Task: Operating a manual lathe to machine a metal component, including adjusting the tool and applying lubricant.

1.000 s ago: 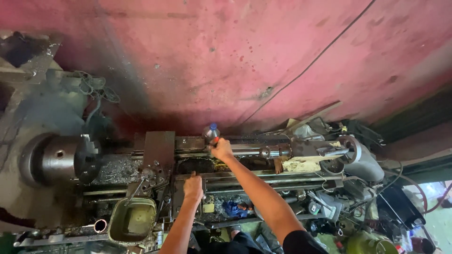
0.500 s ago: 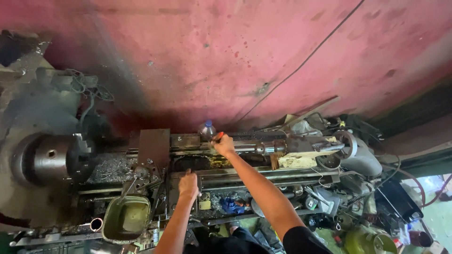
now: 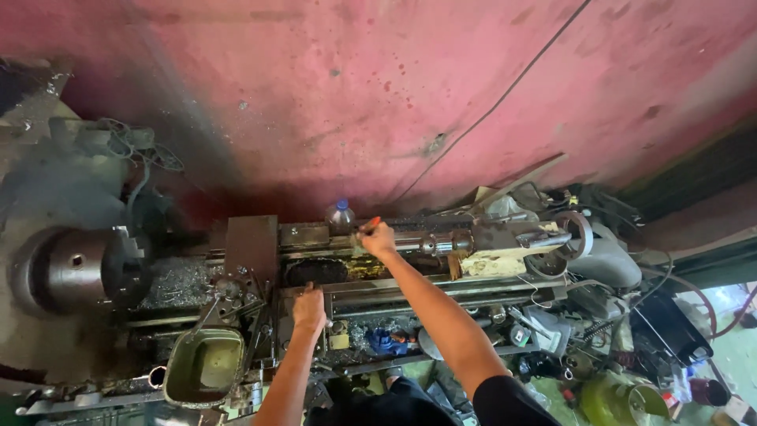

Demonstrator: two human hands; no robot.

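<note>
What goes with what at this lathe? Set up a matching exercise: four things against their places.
Things:
1. chuck
2. clear bottle
3. left hand
4. green tray

Places:
A. low at the front, left of the forearm
B. far left of the machine
C. on the near rail of the bed
D. behind the bed, beside the right hand

Pairs: 1-B, 2-D, 3-C, 4-A
</note>
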